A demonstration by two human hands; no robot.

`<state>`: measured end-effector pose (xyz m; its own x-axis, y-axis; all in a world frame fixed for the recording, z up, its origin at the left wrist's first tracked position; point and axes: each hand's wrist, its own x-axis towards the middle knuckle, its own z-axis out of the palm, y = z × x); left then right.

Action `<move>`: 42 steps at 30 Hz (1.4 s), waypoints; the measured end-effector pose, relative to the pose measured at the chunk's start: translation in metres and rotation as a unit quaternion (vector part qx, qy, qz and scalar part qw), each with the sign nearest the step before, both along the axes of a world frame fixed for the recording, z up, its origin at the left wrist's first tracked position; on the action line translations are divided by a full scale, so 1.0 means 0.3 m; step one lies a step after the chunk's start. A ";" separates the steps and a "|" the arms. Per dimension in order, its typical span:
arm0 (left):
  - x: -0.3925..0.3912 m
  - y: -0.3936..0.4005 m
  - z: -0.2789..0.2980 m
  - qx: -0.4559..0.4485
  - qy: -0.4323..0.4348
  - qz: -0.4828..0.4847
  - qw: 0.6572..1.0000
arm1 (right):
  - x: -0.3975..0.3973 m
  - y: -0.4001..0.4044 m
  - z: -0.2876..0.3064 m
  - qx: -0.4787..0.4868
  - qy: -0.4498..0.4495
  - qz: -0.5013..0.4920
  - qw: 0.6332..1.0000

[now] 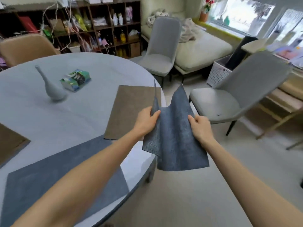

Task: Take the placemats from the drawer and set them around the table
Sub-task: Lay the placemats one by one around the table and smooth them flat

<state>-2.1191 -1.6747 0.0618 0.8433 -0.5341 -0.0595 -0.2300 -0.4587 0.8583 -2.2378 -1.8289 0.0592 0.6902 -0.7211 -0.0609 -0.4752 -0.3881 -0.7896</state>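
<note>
Both hands hold a blue-grey placemat (175, 136) in the air beside the round table's right edge; it sags in the middle and its far corners stick up. My left hand (146, 120) grips its left side and my right hand (200, 126) grips its right side. Three mats lie flat on the pale round table (82, 112): a brown placemat (131, 110) at the right edge, a blue-grey placemat (49, 182) at the near edge, and part of another brown placemat (9, 143) at the far left.
A grey vase (50, 87) and a green tissue pack (75, 80) stand near the table's middle. Two grey chairs (229, 99) (160, 53) sit to the right and beyond, a tan chair (27, 48) at the back left. Shelves, a sofa and a white basket (218, 72) line the room.
</note>
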 end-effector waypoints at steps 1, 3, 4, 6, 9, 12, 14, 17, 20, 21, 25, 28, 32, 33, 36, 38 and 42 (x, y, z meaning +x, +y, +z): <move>-0.027 -0.092 0.000 0.001 0.005 -0.012 1.000 | -0.039 -0.075 0.002 -0.015 0.008 0.000 1.000; -0.067 -0.251 -0.005 0.005 0.017 -0.027 0.999 | -0.099 -0.209 -0.005 -0.015 0.022 -0.011 1.000; -0.079 -0.322 -0.012 0.008 0.022 -0.033 0.999 | -0.122 -0.271 -0.016 -0.003 0.028 -0.021 0.999; -0.080 -0.456 -0.031 0.015 0.026 -0.046 0.999 | -0.148 -0.388 -0.039 0.027 0.036 -0.048 0.998; -0.040 -0.653 -0.060 0.022 0.037 -0.062 0.997 | -0.134 -0.555 -0.069 0.043 0.030 -0.082 0.995; 0.038 -0.860 -0.102 0.024 0.034 -0.085 0.996 | -0.055 -0.735 -0.095 0.021 0.044 -0.097 0.994; 0.102 -1.001 -0.119 0.032 0.018 -0.101 0.994 | 0.016 -0.862 -0.104 -0.001 0.059 -0.098 0.993; 0.217 -1.195 -0.116 0.052 0.011 -0.117 0.992 | 0.128 -1.060 -0.098 -0.022 0.072 -0.101 0.992; 0.359 -1.367 -0.101 0.086 -0.018 -0.145 0.985 | 0.238 -1.256 -0.066 -0.042 0.074 -0.093 0.992; 0.409 -1.418 -0.095 0.095 -0.027 -0.147 0.984 | 0.278 -1.317 -0.054 -0.047 0.070 -0.095 0.992; 0.587 -1.591 -0.084 0.111 -0.034 -0.133 0.984 | 0.443 -1.526 -0.043 -0.066 0.082 -0.066 0.992; 0.704 -1.681 -0.095 0.129 -0.033 -0.110 0.985 | 0.597 -1.646 -0.066 -0.090 0.098 -0.033 0.991; 0.918 -1.772 -0.131 0.141 -0.024 -0.014 0.990 | 0.916 -1.808 -0.133 -0.087 0.092 0.065 0.990; 0.974 -1.777 -0.133 0.143 -0.014 0.019 0.989 | 1.003 -1.838 -0.137 -0.083 0.096 0.090 0.988; 1.121 -1.763 -0.105 0.136 0.001 0.105 0.985 | 1.251 -1.873 -0.106 -0.085 0.075 0.178 0.977; 1.194 -1.731 -0.072 0.112 -0.001 0.169 0.979 | 1.412 -1.859 -0.078 -0.087 0.053 0.229 0.968; 1.316 -1.595 -0.043 0.099 -0.022 0.291 0.951 | 1.693 -1.747 -0.065 -0.093 0.033 0.333 0.938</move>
<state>-1.7243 -2.1534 0.0490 0.9969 0.0413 -0.0675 0.0777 -0.6718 0.7366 -1.7300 -2.3531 0.0396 0.9904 -0.1337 -0.0353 -0.1239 -0.7446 -0.6559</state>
